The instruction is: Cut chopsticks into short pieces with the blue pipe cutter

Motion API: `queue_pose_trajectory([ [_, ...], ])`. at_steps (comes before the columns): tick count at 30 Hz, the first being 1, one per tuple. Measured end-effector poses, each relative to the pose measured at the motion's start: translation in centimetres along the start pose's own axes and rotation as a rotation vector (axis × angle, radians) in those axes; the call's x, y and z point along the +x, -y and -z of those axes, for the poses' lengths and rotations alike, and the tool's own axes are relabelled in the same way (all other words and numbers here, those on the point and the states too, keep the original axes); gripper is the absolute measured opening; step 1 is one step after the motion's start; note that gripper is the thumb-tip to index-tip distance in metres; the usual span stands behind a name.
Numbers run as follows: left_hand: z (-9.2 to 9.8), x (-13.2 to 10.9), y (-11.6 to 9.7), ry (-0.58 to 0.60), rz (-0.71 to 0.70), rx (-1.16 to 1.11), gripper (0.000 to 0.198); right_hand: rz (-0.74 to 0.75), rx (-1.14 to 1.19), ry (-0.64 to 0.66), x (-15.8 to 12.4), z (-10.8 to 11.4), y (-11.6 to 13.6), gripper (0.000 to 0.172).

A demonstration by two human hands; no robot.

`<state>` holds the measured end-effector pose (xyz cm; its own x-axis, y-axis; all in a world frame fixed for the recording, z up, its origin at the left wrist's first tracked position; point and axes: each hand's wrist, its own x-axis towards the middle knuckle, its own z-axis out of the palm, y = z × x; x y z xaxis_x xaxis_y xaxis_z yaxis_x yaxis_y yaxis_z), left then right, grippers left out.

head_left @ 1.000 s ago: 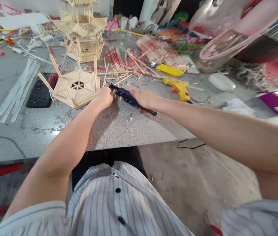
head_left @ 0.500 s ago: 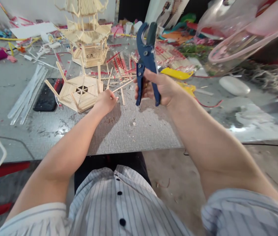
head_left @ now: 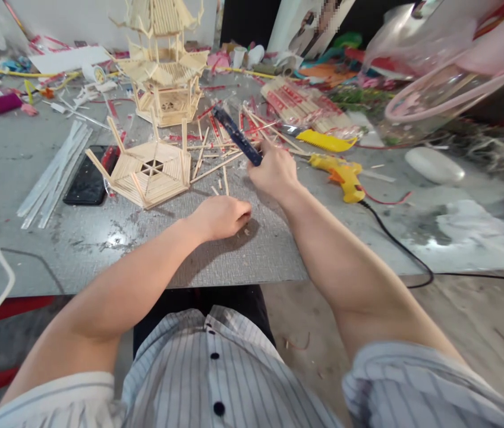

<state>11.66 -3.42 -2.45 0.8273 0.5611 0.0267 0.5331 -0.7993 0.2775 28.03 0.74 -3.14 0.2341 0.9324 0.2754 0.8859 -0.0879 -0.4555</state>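
Note:
My right hand (head_left: 274, 169) is wrapped round a dark blue pipe cutter (head_left: 236, 135), which is turned edge-on over the loose wooden sticks (head_left: 216, 163). My left hand (head_left: 223, 217) rests low over the table near its front edge, fingers curled together; whatever they hold, if anything, is hidden. Left of both hands lies a hexagonal stick base (head_left: 169, 187) with a spoked hole in its middle and short posts standing at its corners. Behind it rises a tiered stick pagoda (head_left: 169, 71).
A yellow glue gun (head_left: 345, 178) lies right of my right arm, its cord hanging off the table. Beyond are a yellow-handled tool (head_left: 327, 141) and packs of sticks (head_left: 299, 104). Glue sticks (head_left: 53, 178) and a black phone (head_left: 85, 181) lie at the left.
The pipe cutter, upright before, has been lowered and turned edge-on toward the stick pile by my right hand. My left hand has moved right and nearer, away from the hexagonal base.

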Motion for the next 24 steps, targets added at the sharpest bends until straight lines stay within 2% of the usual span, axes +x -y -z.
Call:
queue_pose_trajectory([
  [2,0.4,-0.1,0.8,-0.107,0.116,0.034,0.027,0.026,-0.018,0.003,-0.3,-0.2,-0.1,0.027],
  [3,0.6,-0.1,1.3,-0.196,0.21,0.058,0.028,0.028,-0.014,-0.005,-0.4,-0.2,-0.2,0.028],
  [5,1.2,-0.2,2.1,-0.267,0.393,0.091,0.03,0.023,0.005,-0.032,-0.5,-0.2,-0.4,0.029],
  [7,1.6,-0.2,2.7,-0.187,0.519,0.129,0.035,0.014,0.023,-0.056,-0.5,-0.2,-0.6,0.031],
  [9,1.8,-0.1,2.8,-0.1,0.582,0.165,0.039,0.02,0.038,-0.064,-0.4,-0.2,-0.8,0.032],
  [11,1.7,0.0,2.6,-0.063,0.599,0.188,0.042,0.037,0.055,-0.057,-0.5,-0.1,-0.8,0.031],
  [18,1.5,0.3,2.6,-0.042,0.595,0.182,0.043,0.055,0.166,-0.058,-0.6,0.0,-0.7,0.027],
  [24,1.3,0.3,3.5,-0.121,0.556,0.051,0.039,0.059,0.241,-0.068,-0.7,0.4,-0.6,0.024],
])
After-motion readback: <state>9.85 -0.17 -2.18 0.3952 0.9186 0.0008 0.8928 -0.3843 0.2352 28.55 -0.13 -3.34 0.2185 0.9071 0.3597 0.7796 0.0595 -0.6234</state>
